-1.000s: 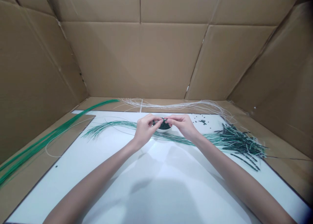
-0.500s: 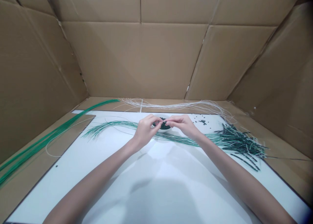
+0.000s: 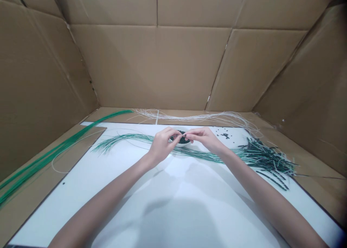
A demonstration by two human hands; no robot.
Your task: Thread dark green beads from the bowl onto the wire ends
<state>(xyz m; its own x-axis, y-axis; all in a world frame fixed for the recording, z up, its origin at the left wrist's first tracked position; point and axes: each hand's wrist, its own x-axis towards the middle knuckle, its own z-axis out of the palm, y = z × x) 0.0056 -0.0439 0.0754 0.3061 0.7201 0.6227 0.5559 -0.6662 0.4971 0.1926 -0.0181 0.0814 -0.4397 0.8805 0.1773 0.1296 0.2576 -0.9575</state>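
From my remote view, left hand point(image 3: 162, 145) and right hand point(image 3: 206, 138), fingertips clamped on a thin strand point(image 3: 184, 135) between them, white bowl point(image 3: 184, 145) of dark bits point(image 3: 185, 140) just below those fingers

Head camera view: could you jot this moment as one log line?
left hand: pinching thin strand; right hand: fingertips pinched beside it; bowl: holds dark pieces; green strands: on white surface

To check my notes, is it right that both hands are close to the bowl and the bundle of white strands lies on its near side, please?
Not quite: the bundle of white strands lies on the far side of the bowl, as the head view shows. The left hand and right hand are close to it.
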